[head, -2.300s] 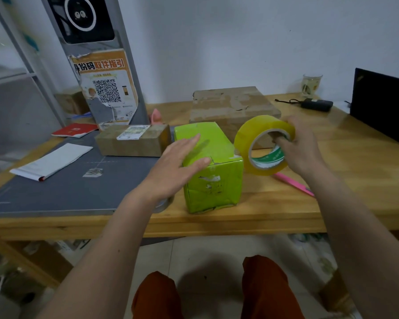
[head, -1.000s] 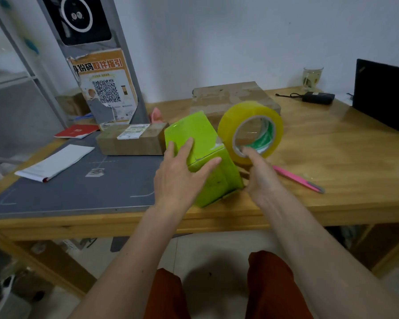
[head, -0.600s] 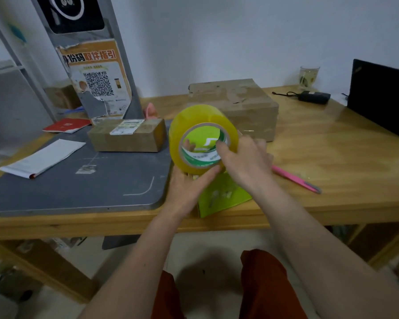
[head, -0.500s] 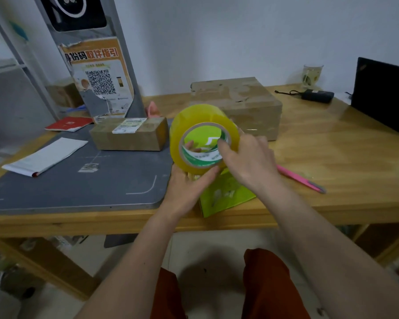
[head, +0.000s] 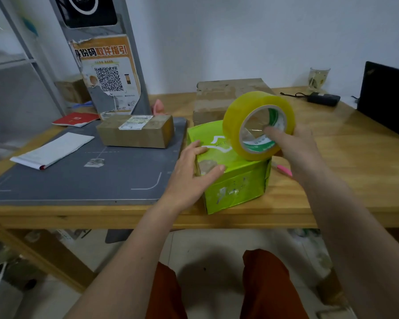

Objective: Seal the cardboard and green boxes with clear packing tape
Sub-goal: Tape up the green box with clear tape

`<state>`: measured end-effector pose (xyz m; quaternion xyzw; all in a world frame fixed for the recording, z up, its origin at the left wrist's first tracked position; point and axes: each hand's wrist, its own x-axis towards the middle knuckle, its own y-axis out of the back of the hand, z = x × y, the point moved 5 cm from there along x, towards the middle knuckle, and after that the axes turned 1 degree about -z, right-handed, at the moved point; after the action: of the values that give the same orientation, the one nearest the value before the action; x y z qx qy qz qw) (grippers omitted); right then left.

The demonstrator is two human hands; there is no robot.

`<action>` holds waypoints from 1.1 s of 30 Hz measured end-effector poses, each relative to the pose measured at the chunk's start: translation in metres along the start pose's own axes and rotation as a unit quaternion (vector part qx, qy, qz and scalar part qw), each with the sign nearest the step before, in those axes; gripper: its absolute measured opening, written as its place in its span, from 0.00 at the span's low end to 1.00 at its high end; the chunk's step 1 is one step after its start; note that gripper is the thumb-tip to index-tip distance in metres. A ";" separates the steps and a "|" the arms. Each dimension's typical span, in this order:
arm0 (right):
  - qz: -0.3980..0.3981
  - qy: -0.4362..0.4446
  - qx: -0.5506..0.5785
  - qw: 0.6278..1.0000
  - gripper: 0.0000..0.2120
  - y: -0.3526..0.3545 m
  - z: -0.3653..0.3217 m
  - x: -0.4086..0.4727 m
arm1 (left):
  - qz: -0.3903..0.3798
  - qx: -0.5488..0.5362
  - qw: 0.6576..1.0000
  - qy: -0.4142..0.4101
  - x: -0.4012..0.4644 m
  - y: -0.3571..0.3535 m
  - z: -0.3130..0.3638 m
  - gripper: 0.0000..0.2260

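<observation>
One glossy tape roll (head: 258, 125), boxy green carton (head: 230, 171), right hand (head: 295, 150)

An orange poster (head: 106, 72) on the grey stand is showing the heading "身份码取件指引" above a QR code. The shipping label (head: 136, 122) on the small cardboard box (head: 136, 132) is staying too blurred to read.

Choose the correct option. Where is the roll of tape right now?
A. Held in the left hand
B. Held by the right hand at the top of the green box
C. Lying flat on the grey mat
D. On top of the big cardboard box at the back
B: the right hand grips the roll of tape at the top of the green box, while the left hand rests on the box.
</observation>
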<state>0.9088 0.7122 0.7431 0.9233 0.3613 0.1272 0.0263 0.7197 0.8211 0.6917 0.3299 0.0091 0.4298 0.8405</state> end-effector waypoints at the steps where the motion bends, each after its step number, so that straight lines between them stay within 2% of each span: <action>1: -0.006 0.002 -0.007 1.000 0.06 -0.003 0.003 0.000 | -0.018 0.053 0.998 0.003 0.002 0.002 0.008 0.41; 4: 0.023 0.005 -0.044 0.999 0.02 -0.006 0.008 0.003 | -0.070 0.198 0.978 -0.006 0.011 -0.004 0.032 0.43; 6: 0.036 -0.001 -0.065 0.997 0.07 -0.007 0.007 0.003 | -0.096 0.264 0.960 -0.011 0.017 -0.013 0.040 0.47; 9: 0.042 0.008 -0.091 0.995 0.08 -0.008 0.006 0.004 | -0.148 0.403 0.903 0.026 0.027 -0.021 0.039 0.53; 11: 0.052 0.018 -0.110 0.992 0.09 -0.008 0.006 0.007 | -0.175 0.450 0.874 0.050 0.034 -0.024 0.041 0.55; 14: 0.061 0.025 -0.132 0.989 0.08 -0.009 0.005 0.008 | -0.199 0.457 0.866 0.039 0.039 -0.029 0.043 0.54; 18: 0.047 0.044 -0.121 0.991 0.07 -0.011 0.003 0.007 | -0.156 0.433 0.887 0.029 0.024 -0.015 0.032 0.55; 22: 0.045 0.038 -0.116 0.992 0.07 -0.010 0.007 0.009 | -0.144 0.387 0.908 0.070 0.008 0.006 0.017 0.55; 26: 0.049 0.021 -0.101 0.993 0.08 -0.007 0.013 0.011 | -0.150 0.441 0.880 0.096 0.010 0.006 0.025 0.60; 29: 0.056 0.006 -0.093 0.994 0.09 -0.005 0.015 0.012 | -0.168 0.488 0.855 0.055 0.018 0.000 0.041 0.58; 33: 0.049 0.012 -0.093 0.994 0.12 -0.010 0.014 0.012 | -0.207 0.472 0.855 0.050 0.023 -0.009 0.050 0.58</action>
<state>0.9142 0.7282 0.7302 0.9318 0.3029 0.1727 0.1012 0.7553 0.8070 0.7318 0.6559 0.3209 0.2054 0.6516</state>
